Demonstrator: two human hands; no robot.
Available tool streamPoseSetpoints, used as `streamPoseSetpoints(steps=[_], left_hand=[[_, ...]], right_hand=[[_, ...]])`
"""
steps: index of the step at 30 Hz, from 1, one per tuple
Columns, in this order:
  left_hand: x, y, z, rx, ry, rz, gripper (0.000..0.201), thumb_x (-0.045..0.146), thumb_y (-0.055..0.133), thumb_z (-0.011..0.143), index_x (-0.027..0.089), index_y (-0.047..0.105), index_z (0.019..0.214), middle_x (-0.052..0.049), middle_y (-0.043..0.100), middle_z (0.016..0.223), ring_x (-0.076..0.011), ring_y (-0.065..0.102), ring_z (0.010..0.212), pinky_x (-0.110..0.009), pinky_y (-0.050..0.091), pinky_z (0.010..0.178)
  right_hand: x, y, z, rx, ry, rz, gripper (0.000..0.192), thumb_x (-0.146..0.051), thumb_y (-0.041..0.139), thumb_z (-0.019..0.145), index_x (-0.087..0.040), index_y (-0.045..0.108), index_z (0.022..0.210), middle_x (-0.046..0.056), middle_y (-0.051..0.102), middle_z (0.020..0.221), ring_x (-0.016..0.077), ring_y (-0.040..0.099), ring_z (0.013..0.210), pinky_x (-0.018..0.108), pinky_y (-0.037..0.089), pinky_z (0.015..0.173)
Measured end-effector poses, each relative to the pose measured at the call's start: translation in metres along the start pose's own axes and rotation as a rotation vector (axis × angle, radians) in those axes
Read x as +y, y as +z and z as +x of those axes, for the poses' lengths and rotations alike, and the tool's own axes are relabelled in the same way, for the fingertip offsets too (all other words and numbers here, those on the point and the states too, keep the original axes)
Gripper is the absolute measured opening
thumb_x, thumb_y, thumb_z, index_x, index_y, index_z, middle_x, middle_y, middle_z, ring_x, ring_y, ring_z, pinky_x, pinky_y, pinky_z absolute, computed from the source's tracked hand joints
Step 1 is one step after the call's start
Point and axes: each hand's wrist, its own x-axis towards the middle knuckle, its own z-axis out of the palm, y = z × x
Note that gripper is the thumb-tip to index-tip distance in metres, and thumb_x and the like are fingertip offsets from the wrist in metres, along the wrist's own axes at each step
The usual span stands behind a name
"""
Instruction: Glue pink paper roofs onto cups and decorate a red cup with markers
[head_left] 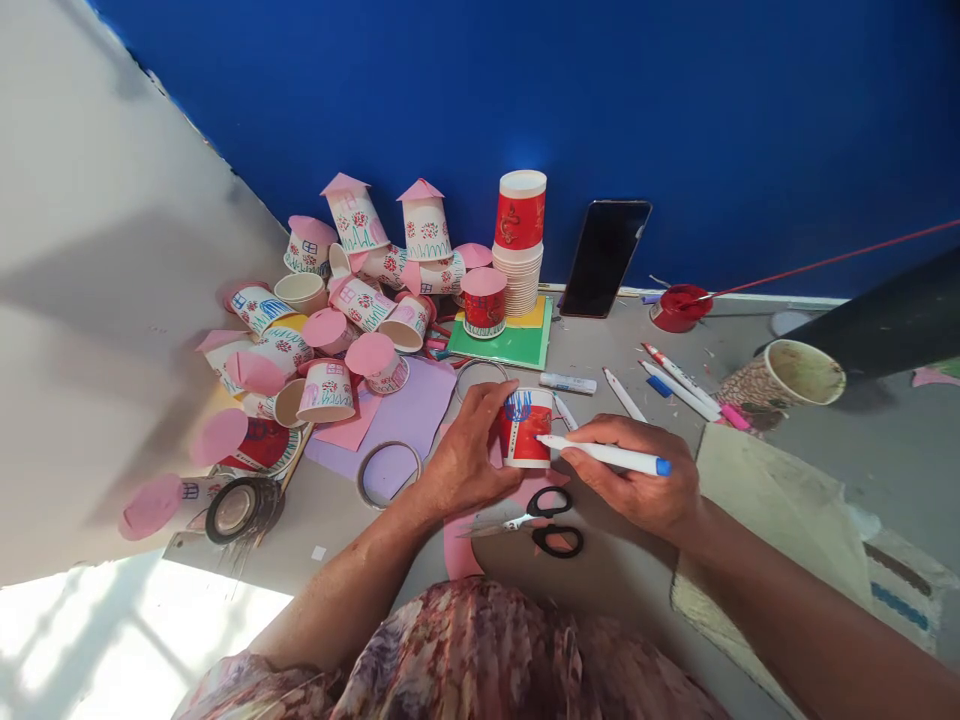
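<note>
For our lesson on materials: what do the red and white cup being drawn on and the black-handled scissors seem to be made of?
Red and white cup: likely matt paper, with ink lines on its white band. Black-handled scissors: shiny metal blades, seemingly plastic handles.

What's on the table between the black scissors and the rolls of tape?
In the head view, the person's left hand and forearm cross the stretch between the scissors and the tape rolls, over grey table. A clear ring lies just above.
</note>
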Motion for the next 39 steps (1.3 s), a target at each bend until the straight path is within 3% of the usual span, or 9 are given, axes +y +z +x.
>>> streamPoseSetpoints(steps=[39], left_hand=[[-0.0048,-0.0031,-0.0009,-0.026,0.012,0.006,0.094,0.021,0.083,0.077,0.028,0.038,0.159,-0.014,0.055,0.147,-0.0328,0.057,0.136,-0.053,0.052,0.116]], right_hand=[[-0.0049,-0.0089,0.0040,-0.028,0.037,0.033,0.007,-0.022,0.071,0.096,-0.027,0.072,0.091,0.001,0.078,0.073,0.0187,0.074,0.058,0.029,0.062,0.056]])
